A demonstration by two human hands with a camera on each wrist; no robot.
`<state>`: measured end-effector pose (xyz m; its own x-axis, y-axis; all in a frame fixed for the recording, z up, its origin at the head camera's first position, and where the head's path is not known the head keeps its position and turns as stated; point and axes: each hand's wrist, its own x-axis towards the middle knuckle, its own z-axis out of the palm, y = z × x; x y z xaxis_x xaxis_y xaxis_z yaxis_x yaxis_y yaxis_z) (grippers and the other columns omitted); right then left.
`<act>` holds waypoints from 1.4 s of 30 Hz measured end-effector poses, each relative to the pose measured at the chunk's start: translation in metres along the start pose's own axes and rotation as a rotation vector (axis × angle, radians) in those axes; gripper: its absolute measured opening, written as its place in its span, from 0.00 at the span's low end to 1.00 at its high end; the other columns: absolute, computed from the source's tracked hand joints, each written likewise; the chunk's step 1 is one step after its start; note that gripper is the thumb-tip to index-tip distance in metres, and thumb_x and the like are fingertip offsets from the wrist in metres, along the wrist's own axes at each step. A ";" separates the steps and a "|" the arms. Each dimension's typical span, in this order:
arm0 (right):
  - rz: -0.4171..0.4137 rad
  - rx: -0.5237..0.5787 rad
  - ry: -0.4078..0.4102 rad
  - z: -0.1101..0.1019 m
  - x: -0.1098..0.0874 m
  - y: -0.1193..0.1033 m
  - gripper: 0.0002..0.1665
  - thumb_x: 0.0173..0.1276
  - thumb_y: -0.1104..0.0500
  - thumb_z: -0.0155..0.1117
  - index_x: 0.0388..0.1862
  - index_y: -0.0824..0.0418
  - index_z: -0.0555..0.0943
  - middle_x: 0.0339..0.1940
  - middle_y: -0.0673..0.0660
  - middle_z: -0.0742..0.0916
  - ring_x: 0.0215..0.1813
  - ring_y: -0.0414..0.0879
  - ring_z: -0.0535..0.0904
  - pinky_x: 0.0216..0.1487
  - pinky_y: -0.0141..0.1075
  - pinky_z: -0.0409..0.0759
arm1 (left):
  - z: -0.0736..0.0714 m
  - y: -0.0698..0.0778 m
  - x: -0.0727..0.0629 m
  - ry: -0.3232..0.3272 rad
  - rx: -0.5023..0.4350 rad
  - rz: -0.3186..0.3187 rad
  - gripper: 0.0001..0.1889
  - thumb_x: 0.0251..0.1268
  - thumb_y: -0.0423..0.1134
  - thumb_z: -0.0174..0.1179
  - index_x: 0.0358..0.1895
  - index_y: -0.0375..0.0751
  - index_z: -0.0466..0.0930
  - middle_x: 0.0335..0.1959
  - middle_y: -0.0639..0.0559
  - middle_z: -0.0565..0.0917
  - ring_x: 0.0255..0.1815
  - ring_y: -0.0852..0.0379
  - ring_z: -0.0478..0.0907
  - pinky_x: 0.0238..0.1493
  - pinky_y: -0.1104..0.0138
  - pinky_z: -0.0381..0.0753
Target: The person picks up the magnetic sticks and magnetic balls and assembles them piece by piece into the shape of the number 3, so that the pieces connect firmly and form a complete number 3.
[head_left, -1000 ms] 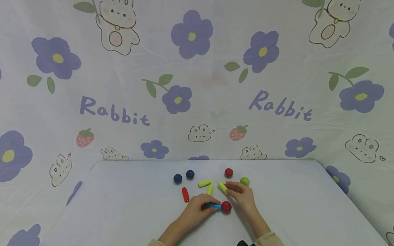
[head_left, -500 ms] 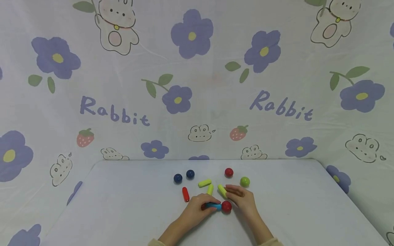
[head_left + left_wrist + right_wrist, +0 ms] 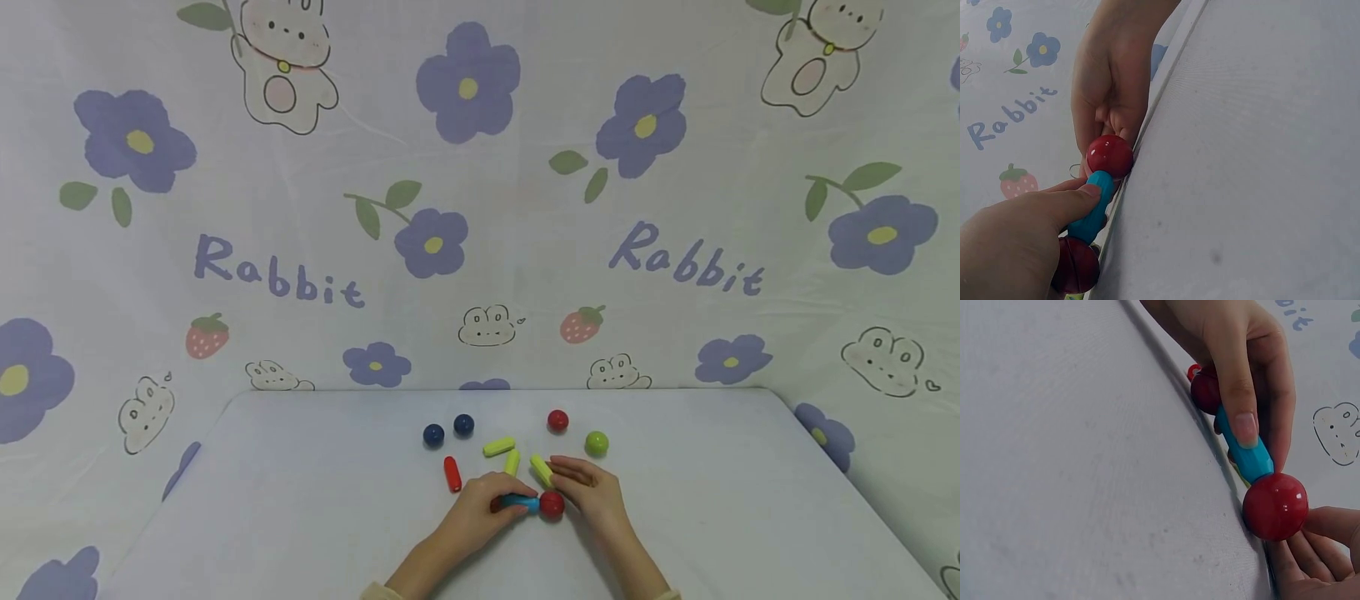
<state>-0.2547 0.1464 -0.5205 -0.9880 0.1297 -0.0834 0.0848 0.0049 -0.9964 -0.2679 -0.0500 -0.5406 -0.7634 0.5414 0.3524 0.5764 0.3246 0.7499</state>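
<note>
My left hand (image 3: 483, 504) pinches a blue magnetic rod (image 3: 1244, 444) between thumb and fingers. The rod has a red ball (image 3: 552, 504) at its right end and another, darker red ball (image 3: 1077, 265) at its left end, partly covered by the hand. My right hand (image 3: 596, 496) holds one end of a yellow-green rod (image 3: 541, 469) at its fingertips, just behind the right red ball. In both wrist views that rod is hidden. The right thumb is close to the red ball in the right wrist view; whether they touch I cannot tell.
Two more yellow-green rods, one lying crosswise (image 3: 498, 447) and one lengthwise (image 3: 512, 462), are beyond the left hand. A red rod (image 3: 452, 474) lies left of them. Dark blue balls (image 3: 433, 435), a red ball (image 3: 557, 421) and a green ball (image 3: 597, 443) sit farther back on the white table (image 3: 300, 500).
My right hand has drawn the yellow-green rod slightly nearer, toward the red ball, and has moved away from the green ball. The left hand and the blue rod stay in place.
</note>
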 end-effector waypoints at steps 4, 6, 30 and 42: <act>0.010 0.007 0.000 0.000 -0.001 0.000 0.19 0.54 0.66 0.66 0.47 0.66 0.79 0.43 0.60 0.83 0.47 0.48 0.78 0.44 0.35 0.76 | 0.000 0.000 0.000 0.004 0.008 0.008 0.12 0.55 0.39 0.61 0.43 0.55 0.80 0.39 0.69 0.78 0.41 0.69 0.73 0.43 0.72 0.72; 0.023 0.012 0.002 0.000 -0.001 -0.001 0.19 0.54 0.66 0.66 0.47 0.66 0.79 0.43 0.59 0.83 0.47 0.47 0.78 0.44 0.35 0.75 | 0.000 0.000 0.000 0.006 0.012 0.013 0.12 0.55 0.39 0.61 0.43 0.55 0.80 0.39 0.69 0.78 0.41 0.69 0.73 0.43 0.72 0.73; 0.071 0.075 -0.025 0.000 -0.002 0.000 0.23 0.53 0.62 0.68 0.50 0.66 0.78 0.45 0.58 0.82 0.48 0.46 0.77 0.48 0.34 0.73 | 0.002 -0.002 0.000 0.007 0.025 0.016 0.12 0.56 0.40 0.61 0.44 0.56 0.80 0.38 0.69 0.78 0.37 0.68 0.72 0.40 0.72 0.73; 0.099 0.127 -0.026 -0.003 -0.004 0.000 0.26 0.52 0.61 0.69 0.51 0.66 0.77 0.45 0.58 0.82 0.48 0.45 0.77 0.47 0.33 0.73 | 0.001 -0.002 0.000 0.001 0.031 0.013 0.12 0.56 0.40 0.61 0.44 0.57 0.80 0.40 0.70 0.77 0.43 0.69 0.72 0.45 0.71 0.72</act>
<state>-0.2507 0.1485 -0.5197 -0.9788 0.0976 -0.1803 0.1668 -0.1323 -0.9771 -0.2684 -0.0499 -0.5429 -0.7560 0.5448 0.3628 0.5953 0.3417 0.7272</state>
